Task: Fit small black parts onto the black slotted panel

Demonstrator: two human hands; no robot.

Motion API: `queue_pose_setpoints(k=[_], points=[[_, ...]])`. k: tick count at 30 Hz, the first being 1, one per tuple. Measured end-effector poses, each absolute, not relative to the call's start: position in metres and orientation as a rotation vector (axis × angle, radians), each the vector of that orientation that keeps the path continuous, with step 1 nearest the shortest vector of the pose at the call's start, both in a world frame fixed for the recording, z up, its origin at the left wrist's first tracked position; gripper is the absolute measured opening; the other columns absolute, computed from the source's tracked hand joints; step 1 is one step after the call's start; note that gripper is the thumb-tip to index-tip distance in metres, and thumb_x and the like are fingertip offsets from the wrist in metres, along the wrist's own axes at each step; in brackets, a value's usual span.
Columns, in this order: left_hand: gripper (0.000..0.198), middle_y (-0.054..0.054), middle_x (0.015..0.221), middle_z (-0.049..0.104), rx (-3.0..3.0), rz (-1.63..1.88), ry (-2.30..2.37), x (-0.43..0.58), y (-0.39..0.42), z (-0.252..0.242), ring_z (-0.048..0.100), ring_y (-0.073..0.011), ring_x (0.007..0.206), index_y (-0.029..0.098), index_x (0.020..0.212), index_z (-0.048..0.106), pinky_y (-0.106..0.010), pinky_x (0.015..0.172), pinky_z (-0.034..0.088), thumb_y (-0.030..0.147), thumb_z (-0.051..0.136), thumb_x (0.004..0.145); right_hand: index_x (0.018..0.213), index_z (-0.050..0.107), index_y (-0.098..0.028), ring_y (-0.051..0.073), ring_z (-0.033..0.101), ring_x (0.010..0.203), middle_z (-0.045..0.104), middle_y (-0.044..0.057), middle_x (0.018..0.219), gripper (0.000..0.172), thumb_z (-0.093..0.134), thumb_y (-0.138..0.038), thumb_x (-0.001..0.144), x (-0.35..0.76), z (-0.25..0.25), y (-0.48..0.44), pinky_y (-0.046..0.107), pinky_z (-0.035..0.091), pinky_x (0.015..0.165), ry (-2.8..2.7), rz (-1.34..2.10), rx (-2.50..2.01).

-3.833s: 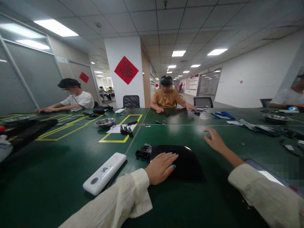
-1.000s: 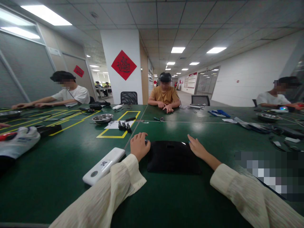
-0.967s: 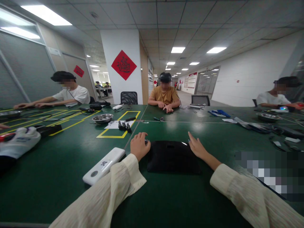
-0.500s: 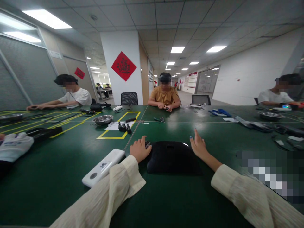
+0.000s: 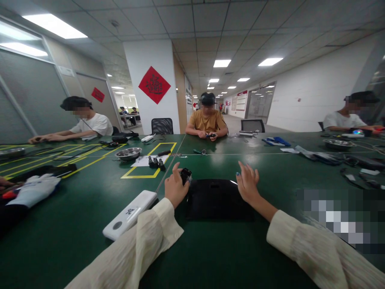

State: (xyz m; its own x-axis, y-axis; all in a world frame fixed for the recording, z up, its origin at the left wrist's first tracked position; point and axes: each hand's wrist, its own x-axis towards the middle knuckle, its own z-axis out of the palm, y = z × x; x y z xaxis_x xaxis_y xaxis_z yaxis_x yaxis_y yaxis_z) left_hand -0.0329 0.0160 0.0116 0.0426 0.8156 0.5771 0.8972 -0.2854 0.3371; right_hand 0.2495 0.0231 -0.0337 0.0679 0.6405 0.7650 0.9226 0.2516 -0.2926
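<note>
Near mid-frame, a small black plastic part point(image 5: 186, 175) is grasped by the left hand point(image 5: 175, 188) and is best kept clear of the glossy panel point(image 5: 218, 202), the right hand point(image 5: 249, 182) being held spread, empty.

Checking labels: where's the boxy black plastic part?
Head view, left of centre: the part is in the left hand, by the far left corner of the glossy black curved panel.

Lit from above by white ceiling panels point(image 5: 221, 63), blown out at upper left. Dims across the near part of the green table point(image 5: 222, 257); reflects faintly farther back. Glints off the upper right edge of the black cover point(image 5: 218, 200). Stretches toward frame edges. Looks slightly soft; coarsely pixelated at lower right.
</note>
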Motion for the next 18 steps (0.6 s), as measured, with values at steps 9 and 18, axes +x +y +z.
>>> queue_pose_setpoints(k=[9,18], points=[[0.049,-0.01,0.122,0.051,-2.429,-1.315,-1.158,-0.024,0.017,0.0,0.049,-0.0194,0.115,0.021,0.124,0.028,-0.041,0.098,0.041,0.015,0.048,0.08,0.129,0.041,-0.024,0.022,0.042,0.114,0.056,0.006,0.114,0.042,0.025,-0.03,0.091,0.213,-0.009,-0.008,0.046,0.024,0.1,-1.837,-0.152,-1.193],[0.03,-0.002,0.11,0.061,-2.703,-0.639,-0.396,-0.014,0.001,0.011,0.048,-0.0141,0.114,0.026,0.113,0.051,-0.04,0.105,0.034,0.016,0.034,0.091,0.12,0.048,-0.021,0.017,0.056,0.091,0.06,0.005,0.096,0.04,0.026,-0.041,0.092,0.194,-0.02,-0.011,0.035,0.04,0.09,-1.598,0.531,-0.988]])
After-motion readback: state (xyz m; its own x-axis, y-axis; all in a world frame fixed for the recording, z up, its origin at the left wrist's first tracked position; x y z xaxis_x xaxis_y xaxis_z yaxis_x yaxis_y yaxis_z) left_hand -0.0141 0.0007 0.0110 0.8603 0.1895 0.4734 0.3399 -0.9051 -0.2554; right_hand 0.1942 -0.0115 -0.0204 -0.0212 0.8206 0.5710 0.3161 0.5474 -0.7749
